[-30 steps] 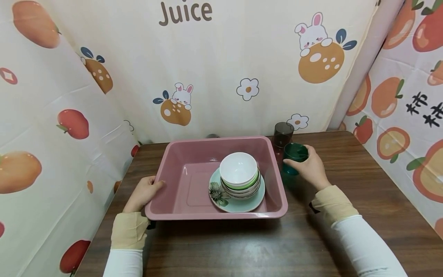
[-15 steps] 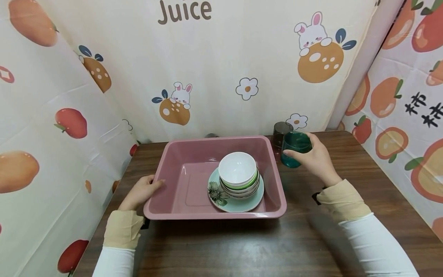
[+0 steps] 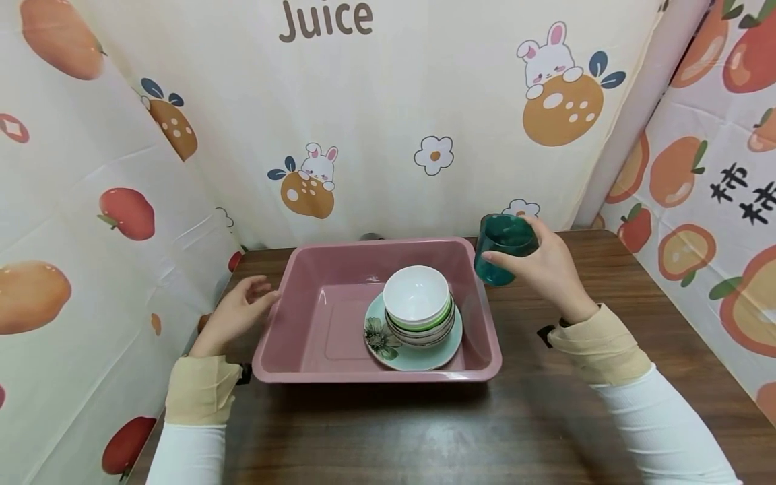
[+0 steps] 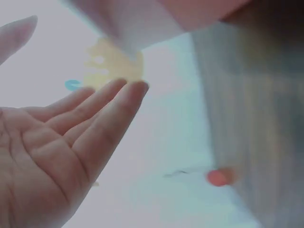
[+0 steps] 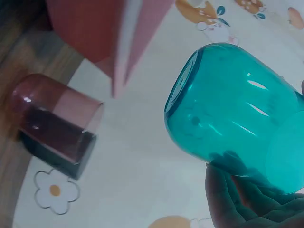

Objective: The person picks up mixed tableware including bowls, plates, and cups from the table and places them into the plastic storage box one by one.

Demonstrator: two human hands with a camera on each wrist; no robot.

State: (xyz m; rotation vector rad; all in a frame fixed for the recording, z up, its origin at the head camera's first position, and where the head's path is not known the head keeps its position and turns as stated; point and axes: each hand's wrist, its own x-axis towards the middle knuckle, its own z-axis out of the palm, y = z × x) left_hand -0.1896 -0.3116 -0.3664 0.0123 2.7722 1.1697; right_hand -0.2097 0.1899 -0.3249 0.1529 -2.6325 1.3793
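Observation:
My right hand [image 3: 548,269] holds a teal drinking glass [image 3: 492,259] between thumb and fingers, raised off the table beside the basin's right rim. In the right wrist view the glass is tilted, its base toward the pink basin. My left hand [image 3: 238,313] is by the left rim of the pink basin [image 3: 339,316], with fingers relaxed and nothing in them. The left wrist view shows its palm open, fingers apart from the basin. Inside the basin, on the right, a pale green flowered plate [image 3: 430,360] carries a stack of bowls [image 3: 416,294], a white one on top.
Two more glasses, a pinkish one [image 5: 57,102] and a dark grey one [image 5: 69,164], stand on the table in the right wrist view; the teal glass hides them in the head view. A printed curtain [image 3: 388,101] lines the back of the wooden table [image 3: 388,438].
My right hand has lifted the teal glass up and a little left, toward the basin's back right corner. My left hand has let go of the basin's left rim.

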